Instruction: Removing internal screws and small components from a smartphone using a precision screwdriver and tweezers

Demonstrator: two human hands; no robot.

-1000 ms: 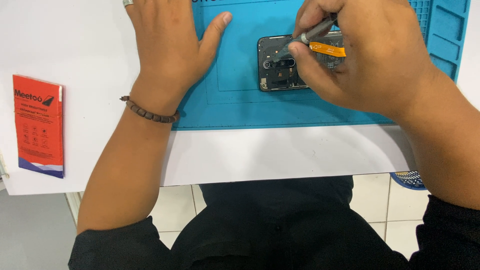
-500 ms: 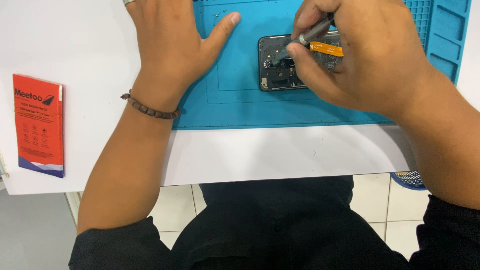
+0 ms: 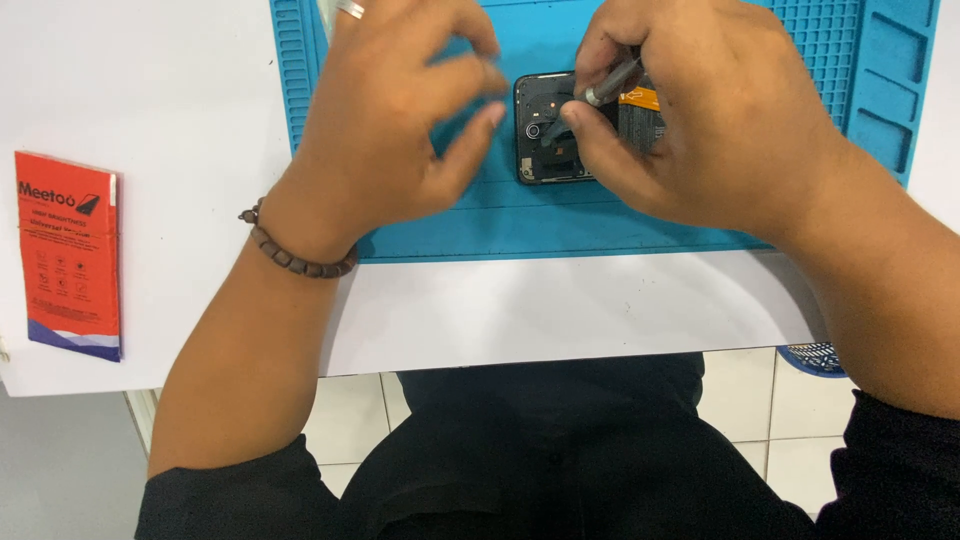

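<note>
A white desk (image 3: 560,310) fills most of the view, and its surface is smooth and evenly lit, with only soft shadows. A blue mat (image 3: 620,225) with ridged edges and small compartments lies on its far part. An orange card (image 3: 68,255) rests flat near the left edge of the desk. Below the near edge, the floor (image 3: 740,400) shows pale square tiles with thin dark joints.

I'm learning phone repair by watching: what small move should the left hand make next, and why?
Probably settle the left hand onto the opened phone's near edge to steady it: its fingers hover just beside the phone, while the right hand already has the slim metal tool tip down on the internals.
</note>
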